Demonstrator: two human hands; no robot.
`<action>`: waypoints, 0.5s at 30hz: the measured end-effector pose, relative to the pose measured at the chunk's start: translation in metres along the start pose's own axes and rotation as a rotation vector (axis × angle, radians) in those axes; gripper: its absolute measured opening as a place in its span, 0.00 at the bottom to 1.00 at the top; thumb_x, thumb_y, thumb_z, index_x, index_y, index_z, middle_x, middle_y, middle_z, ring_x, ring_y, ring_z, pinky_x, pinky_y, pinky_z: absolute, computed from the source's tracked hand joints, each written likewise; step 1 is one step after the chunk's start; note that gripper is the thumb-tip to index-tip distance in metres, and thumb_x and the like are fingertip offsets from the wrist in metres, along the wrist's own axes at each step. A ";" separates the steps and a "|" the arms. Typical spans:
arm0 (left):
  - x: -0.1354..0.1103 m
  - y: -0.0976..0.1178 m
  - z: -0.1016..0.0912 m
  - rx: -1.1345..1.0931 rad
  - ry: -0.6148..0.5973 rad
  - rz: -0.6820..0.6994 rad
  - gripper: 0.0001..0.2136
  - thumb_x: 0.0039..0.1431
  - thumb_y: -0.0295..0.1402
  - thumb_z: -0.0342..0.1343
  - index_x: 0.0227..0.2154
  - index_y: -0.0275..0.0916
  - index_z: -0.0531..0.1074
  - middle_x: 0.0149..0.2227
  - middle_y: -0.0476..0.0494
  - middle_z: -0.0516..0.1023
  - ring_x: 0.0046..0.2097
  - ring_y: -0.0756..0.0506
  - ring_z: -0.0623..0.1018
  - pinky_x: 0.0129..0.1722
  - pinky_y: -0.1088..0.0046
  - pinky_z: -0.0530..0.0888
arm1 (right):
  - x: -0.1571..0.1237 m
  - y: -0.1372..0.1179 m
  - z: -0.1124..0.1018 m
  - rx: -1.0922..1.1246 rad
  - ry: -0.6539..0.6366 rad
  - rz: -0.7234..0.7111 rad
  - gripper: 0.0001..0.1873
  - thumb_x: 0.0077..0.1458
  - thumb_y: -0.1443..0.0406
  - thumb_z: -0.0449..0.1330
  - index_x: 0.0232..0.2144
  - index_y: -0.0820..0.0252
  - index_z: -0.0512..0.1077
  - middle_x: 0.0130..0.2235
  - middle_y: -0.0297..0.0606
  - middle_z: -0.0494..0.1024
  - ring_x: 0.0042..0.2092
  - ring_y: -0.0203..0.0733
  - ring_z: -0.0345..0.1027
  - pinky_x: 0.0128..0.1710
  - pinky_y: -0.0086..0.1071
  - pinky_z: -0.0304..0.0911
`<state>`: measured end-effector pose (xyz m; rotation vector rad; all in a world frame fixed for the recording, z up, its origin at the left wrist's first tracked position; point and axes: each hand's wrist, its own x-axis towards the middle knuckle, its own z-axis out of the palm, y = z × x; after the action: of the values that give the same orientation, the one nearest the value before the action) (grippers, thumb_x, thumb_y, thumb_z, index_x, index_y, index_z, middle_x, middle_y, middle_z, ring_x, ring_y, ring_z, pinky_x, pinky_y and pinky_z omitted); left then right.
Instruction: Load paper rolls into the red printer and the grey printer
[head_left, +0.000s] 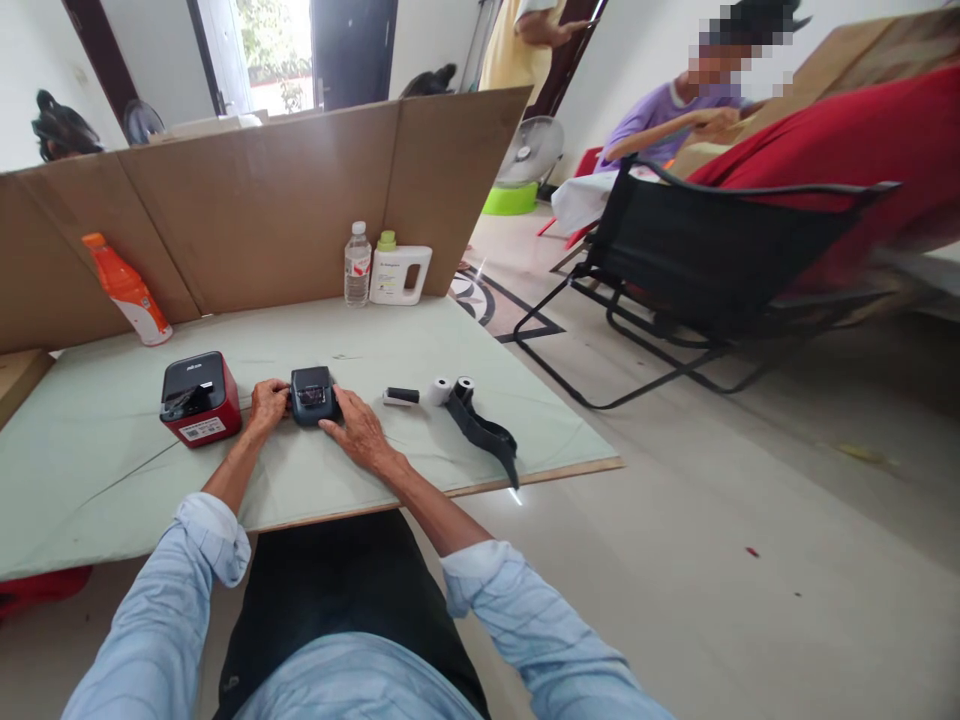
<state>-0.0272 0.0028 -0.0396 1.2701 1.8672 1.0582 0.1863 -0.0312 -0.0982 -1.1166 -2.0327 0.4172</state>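
Observation:
A small black portable printer lies on the table between my hands. At its left edge, my left hand has its fingers curled against the side. My right hand grips the right side, the thumb near the front edge and the fingers along the side. Left of my hands stands a larger red and black printer with a white label on its front. On the right are a short black-and-white roll, a white paper roll and a black ribbon roll with its strip unrolled toward the table edge.
The pale green table ends at a cardboard partition. Against it stand an orange bottle, a water bottle and a white jug. A black folding chair is at right; beyond it sits a person in purple.

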 end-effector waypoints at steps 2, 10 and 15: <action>0.003 0.003 -0.001 -0.018 -0.021 -0.013 0.05 0.57 0.25 0.61 0.34 0.33 0.81 0.26 0.47 0.80 0.26 0.49 0.79 0.26 0.77 0.76 | 0.002 0.001 0.000 -0.016 -0.017 0.016 0.39 0.66 0.56 0.62 0.73 0.62 0.58 0.64 0.58 0.72 0.64 0.61 0.67 0.63 0.56 0.67; 0.004 0.008 -0.005 -0.072 -0.078 -0.034 0.01 0.58 0.24 0.62 0.30 0.34 0.77 0.23 0.50 0.77 0.25 0.51 0.77 0.25 0.80 0.74 | 0.003 -0.001 0.000 -0.055 -0.044 0.037 0.40 0.66 0.54 0.61 0.73 0.62 0.57 0.63 0.57 0.72 0.63 0.61 0.67 0.61 0.55 0.68; 0.004 0.008 -0.005 -0.099 -0.098 -0.041 0.02 0.58 0.25 0.63 0.31 0.34 0.77 0.24 0.49 0.77 0.26 0.51 0.78 0.25 0.80 0.74 | 0.002 -0.002 0.000 -0.051 -0.044 0.049 0.40 0.65 0.54 0.62 0.73 0.63 0.58 0.64 0.58 0.72 0.64 0.63 0.67 0.62 0.56 0.68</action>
<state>-0.0296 0.0072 -0.0307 1.1997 1.7387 1.0354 0.1848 -0.0306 -0.0962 -1.1998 -2.0679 0.4202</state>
